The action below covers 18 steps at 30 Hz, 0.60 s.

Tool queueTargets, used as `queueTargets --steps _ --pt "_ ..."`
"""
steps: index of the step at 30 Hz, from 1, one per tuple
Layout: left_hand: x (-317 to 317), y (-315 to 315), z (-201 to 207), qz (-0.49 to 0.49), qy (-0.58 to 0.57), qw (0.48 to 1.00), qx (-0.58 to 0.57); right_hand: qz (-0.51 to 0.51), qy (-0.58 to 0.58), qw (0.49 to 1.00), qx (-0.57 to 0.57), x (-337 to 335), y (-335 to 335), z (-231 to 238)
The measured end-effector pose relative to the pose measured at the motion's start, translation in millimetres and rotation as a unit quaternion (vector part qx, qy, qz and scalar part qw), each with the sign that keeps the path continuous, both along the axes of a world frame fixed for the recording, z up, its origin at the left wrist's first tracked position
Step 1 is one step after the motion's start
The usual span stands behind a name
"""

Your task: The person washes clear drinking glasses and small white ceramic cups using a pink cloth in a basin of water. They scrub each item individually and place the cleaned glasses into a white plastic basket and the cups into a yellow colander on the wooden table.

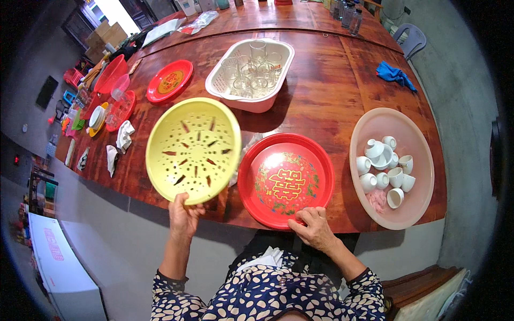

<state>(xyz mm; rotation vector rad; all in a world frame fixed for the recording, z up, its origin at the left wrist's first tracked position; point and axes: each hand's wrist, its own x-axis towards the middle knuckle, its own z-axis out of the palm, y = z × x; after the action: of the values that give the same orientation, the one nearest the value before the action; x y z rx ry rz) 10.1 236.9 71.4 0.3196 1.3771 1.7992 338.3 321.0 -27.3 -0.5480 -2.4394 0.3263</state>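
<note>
My left hand (184, 216) grips the near rim of a round yellow colander (194, 152), which is tilted up with nothing in it. A round red tray (267, 166) with a gold and floral pattern stands at the table's front edge. On its near rim rests my right hand (315, 227), fingers curled over the edge with the thumb on the near side. Part of a clear plastic bag (252, 140) shows between colander and tray. To the right, a large pinkish basin (396, 120) holds several small white cups (395, 177) and a pink cloth (377, 200).
Behind, a white and pink basket (218, 92) holds several glasses (257, 68). Another red tray (154, 90) lies to its left. White cloths (125, 136), plates (96, 116) and a red basin (111, 75) crowd the left side. A blue cloth (395, 75) and bottles (355, 22) lie far right.
</note>
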Motion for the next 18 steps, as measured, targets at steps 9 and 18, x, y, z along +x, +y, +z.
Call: queueTargets --steps 9,18 --pt "79.4 6.0 -9.4 -0.191 -0.002 0.979 -0.075 -0.031 0.052 0.998 0.001 -11.7 -2.6 10.5" --pt "98.8 21.2 -38.5 -0.249 0.019 0.962 -0.113 -0.110 0.138 0.983 0.053 51.7 -29.9 53.9"
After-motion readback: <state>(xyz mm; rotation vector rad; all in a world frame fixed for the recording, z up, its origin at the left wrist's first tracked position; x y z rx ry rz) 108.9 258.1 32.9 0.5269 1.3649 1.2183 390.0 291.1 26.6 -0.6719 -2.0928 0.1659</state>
